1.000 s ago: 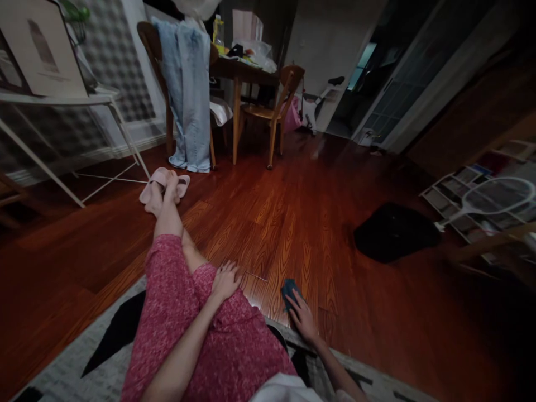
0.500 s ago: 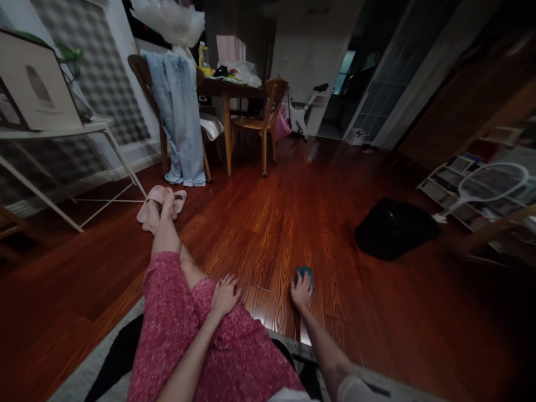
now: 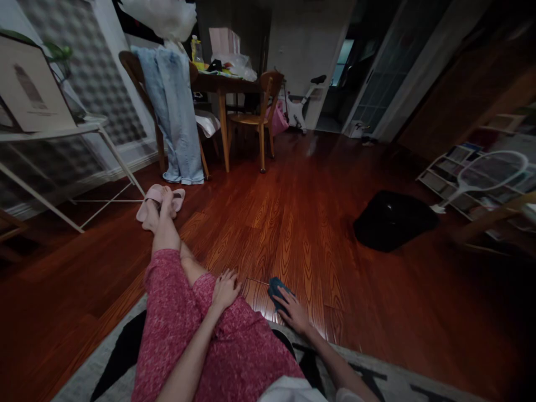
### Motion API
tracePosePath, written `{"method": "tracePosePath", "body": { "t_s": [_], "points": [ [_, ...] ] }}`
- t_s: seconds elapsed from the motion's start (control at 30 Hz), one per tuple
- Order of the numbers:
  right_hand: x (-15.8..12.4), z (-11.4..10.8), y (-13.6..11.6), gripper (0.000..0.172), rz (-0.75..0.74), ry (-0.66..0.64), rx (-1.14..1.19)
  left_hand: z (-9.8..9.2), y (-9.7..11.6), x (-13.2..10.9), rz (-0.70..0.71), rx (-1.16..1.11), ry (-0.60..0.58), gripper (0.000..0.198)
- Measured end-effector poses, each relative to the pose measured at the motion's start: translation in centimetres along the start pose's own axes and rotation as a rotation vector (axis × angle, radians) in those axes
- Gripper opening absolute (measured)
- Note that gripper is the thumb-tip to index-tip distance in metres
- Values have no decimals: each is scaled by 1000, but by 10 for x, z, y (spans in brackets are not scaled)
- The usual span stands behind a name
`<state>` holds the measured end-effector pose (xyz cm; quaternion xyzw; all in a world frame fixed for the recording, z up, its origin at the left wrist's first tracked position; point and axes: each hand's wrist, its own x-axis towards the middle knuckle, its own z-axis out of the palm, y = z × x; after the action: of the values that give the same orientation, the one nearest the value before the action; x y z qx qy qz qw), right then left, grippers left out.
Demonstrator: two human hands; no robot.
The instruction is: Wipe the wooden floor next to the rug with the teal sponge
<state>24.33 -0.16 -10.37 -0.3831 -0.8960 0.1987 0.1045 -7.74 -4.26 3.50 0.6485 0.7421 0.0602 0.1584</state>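
Observation:
My right hand (image 3: 293,314) is low over the wooden floor (image 3: 288,223), its fingers laid over a small dark blue-green cloth (image 3: 276,288) and holding it against the boards. The cloth is bunched, with its far left part sticking out past my fingertips. On my knee, over pink-red patterned shorts (image 3: 167,312), rests my left hand (image 3: 226,289), fingers spread and nothing in it. My legs stretch out to the left, crossed at the ankles, by pink slippers (image 3: 178,200).
A black bag-like object (image 3: 389,220) lies to the right, near a white racket (image 3: 489,173) and bookshelves. Ahead stand a wooden table (image 3: 221,84), a chair (image 3: 263,120) and a chair draped with jeans (image 3: 176,123). A patterned rug (image 3: 113,346) is under me.
My right hand and the cloth have slid left and slightly toward me across the floor. The hand has turned to point up and left. My left hand stays on the knee.

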Motion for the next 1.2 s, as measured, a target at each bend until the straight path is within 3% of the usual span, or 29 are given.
{"method": "tracePosePath", "body": {
  "t_s": [0.13,0.23,0.33,0.43,0.5,0.67,0.8,0.9,1.0,1.07,1.2],
  "points": [
    [-65,-17,61,50,301,209,-109,0,-1,1,-1,1,-16,45],
    [-92,-18,85,54,606,404,-171,-3,0,1,2,8,-22,46],
    [-83,-9,79,58,881,578,-202,-6,1,0,1,25,-26,45],
    [-49,4,51,60,1043,664,-200,-7,3,-1,-5,36,-28,44],
    [-26,14,28,59,996,623,-192,-7,7,-4,-2,42,-31,44],
    [10,43,-23,50,543,390,-177,2,32,-17,126,22,-55,45],
    [26,56,-39,56,412,356,-198,9,54,-27,304,-12,-150,47],
    [33,45,-22,57,348,330,-227,8,58,-29,333,-38,-217,48],
    [26,17,17,55,306,279,-237,5,53,-28,287,-62,-226,49],
    [8,-3,50,55,395,288,-253,3,50,-26,269,-77,-228,50],
    [-50,-24,101,57,760,392,-296,7,47,-21,260,-95,-244,53]
  ]
}}
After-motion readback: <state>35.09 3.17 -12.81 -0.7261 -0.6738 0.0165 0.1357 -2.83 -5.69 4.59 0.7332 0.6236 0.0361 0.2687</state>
